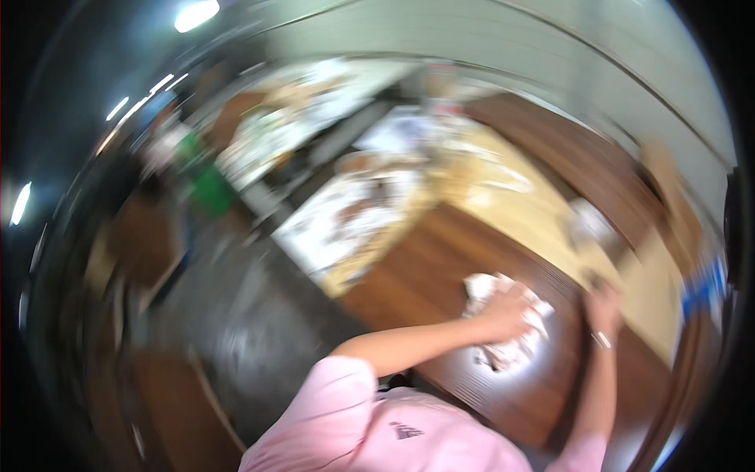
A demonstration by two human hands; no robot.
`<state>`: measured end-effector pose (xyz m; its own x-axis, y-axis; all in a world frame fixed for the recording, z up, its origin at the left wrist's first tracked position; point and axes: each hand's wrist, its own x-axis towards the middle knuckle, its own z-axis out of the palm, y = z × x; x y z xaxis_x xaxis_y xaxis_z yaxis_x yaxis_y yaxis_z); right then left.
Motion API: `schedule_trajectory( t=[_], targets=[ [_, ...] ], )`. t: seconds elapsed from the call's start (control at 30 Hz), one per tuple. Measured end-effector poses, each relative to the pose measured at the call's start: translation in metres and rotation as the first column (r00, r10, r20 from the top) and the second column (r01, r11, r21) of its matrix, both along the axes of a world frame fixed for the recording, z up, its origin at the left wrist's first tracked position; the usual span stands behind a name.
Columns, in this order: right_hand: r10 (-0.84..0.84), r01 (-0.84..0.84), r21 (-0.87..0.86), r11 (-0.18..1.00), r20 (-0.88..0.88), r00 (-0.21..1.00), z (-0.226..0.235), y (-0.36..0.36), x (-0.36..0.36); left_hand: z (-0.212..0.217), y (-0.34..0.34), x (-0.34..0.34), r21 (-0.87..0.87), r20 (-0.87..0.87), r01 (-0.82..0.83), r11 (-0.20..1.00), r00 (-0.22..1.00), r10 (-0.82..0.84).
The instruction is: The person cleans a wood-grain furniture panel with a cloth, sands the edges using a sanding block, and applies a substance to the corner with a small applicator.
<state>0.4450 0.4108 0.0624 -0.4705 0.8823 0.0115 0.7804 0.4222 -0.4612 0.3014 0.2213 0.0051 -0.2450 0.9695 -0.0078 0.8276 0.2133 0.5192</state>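
My left hand (507, 313) presses a crumpled white cloth (511, 354) with darker marks down on a brown wood-grain panel (440, 259). Its fingers are bunched over the cloth, and folds stick out around them. Along the panel's right edge lies my right hand (604, 308), with a light band on the wrist. That hand's fingers are smeared by motion, so whether they grip the edge is unclear. Light glares off the panel just below the cloth.
Beyond the panel is a yellowish tabletop (511, 204). A blurred white object (590, 224) sits near another long brown panel (566, 157). White-topped, cluttered surfaces (346, 212) stand at far left, near a green object (208, 189). More brown boards (177, 409) are at lower left.
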Motion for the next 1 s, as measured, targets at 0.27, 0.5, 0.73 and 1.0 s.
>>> schedule_trajectory(
  t=[0.27, 0.5, 0.73, 1.0],
  targets=[
    [-0.23, 0.181, 0.477, 0.86, 0.046, 0.972, -0.062, 0.128, 0.164, -0.003, 0.059, 0.081, 0.12, -0.348, 0.228, 0.966, 0.921, -0.174],
    [-0.687, 0.505, 0.529, 0.682, 0.225, 0.691, -0.058, 0.219, 0.369, 0.005, 0.059, 0.106, 0.112, -0.308, 0.238, 0.965, 0.931, -0.194],
    [-0.261, 0.183, 0.415, 0.892, 0.14, 0.955, -0.057, 0.192, 0.322, 0.007, 0.053, 0.09, 0.099, -0.304, 0.184, 0.978, 0.941, -0.146],
    [-0.704, 0.706, -0.051, 0.707, -0.148, 0.694, -0.04, 0.226, 0.399, 0.003, 0.058, 0.097, 0.093, -0.305, 0.186, 0.978, 0.941, -0.149]
  ],
)
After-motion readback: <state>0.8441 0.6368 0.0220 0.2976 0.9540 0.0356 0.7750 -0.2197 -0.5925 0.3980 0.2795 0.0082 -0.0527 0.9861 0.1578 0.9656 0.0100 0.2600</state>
